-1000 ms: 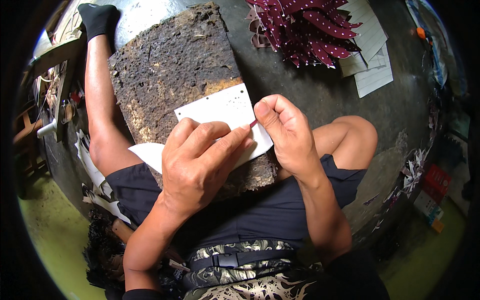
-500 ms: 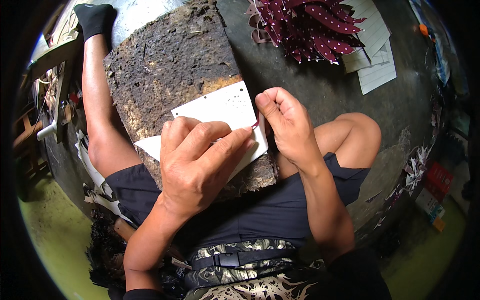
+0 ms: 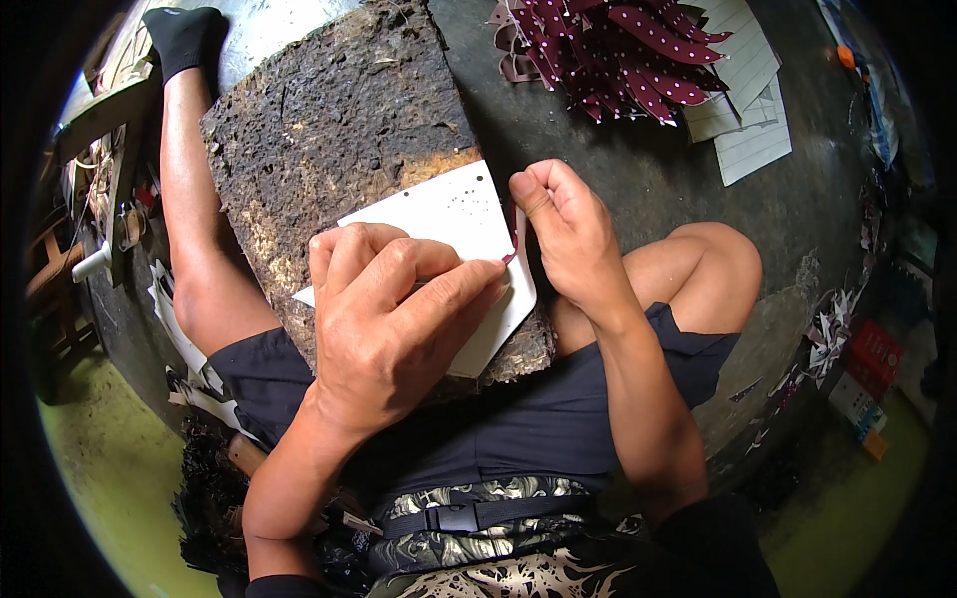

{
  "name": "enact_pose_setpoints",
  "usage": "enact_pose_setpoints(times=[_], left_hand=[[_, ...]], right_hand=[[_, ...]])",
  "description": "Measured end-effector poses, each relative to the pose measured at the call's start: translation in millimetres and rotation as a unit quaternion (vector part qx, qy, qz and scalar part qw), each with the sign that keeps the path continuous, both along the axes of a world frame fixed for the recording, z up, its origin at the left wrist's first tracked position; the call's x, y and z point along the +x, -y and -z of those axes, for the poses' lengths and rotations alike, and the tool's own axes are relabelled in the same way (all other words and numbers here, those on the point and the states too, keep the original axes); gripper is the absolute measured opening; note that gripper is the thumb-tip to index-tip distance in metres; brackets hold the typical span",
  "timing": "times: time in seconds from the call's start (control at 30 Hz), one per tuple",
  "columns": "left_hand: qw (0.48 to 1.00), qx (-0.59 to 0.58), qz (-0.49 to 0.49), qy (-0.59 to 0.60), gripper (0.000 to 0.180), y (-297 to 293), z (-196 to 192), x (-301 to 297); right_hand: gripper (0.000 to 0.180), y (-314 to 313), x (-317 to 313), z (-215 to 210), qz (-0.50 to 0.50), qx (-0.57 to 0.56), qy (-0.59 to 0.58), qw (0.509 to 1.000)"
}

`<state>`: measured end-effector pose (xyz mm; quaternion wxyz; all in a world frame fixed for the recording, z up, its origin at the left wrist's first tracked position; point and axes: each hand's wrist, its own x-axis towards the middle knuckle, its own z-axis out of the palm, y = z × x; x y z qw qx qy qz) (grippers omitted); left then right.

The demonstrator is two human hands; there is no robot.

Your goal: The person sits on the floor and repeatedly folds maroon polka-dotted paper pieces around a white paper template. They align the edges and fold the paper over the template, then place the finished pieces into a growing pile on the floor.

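A white sheet (image 3: 449, 214) with small dark dots and holes lies on a rough, dark, worn board (image 3: 339, 120) across my lap. Near its right side runs a thin dark red strip (image 3: 515, 242), slightly curved. Over the sheet, my left hand (image 3: 384, 294) has its fingers bent and drawn together, with a fingertip pinning the strip's lower end. My right hand (image 3: 570, 229), just off the board's right edge, pinches the upper part of that strip between thumb and curled forefinger. My left hand covers much of the sheet's lower left part.
Beyond the board to the right lies a bunch of dark red pieces with white dots (image 3: 618, 60), beside lined paper sheets (image 3: 753, 130). My bent knee (image 3: 708, 264) flanks the right hand. Paper scraps (image 3: 827, 329) litter the far right; wooden furniture (image 3: 100, 149) stands at left.
My right hand has risen slightly, and more of the strip shows below it. The left hand has shifted slightly left and still pins the strip.
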<state>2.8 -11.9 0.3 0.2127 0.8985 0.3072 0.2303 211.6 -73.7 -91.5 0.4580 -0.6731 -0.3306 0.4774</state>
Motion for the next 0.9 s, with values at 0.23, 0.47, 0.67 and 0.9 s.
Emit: enact_pose_setpoints(times=[0.23,0.47,0.67,0.9], left_hand=[[1.0,-0.012,0.011,0.006,0.031,-2.6,-0.5,-1.1],[1.0,-0.014,0.019,0.01,0.031,-4.0,-0.7,-2.0],[1.0,-0.01,0.021,0.009,0.031,-4.4,-1.0,-1.9],[1.0,0.01,0.001,0.02,0.033,0.7,4.4,2.3]], right_hand=[[0.033,-5.7,0.6,-0.5,-0.002,0.019,0.045,0.999],[0.02,-13.1,6.7,-7.8,-0.037,0.007,0.147,0.988],[0.018,-18.0,12.7,-3.2,-0.06,0.056,0.194,0.978],[0.029,-14.4,24.1,-9.8,0.173,-0.011,-0.169,0.97]])
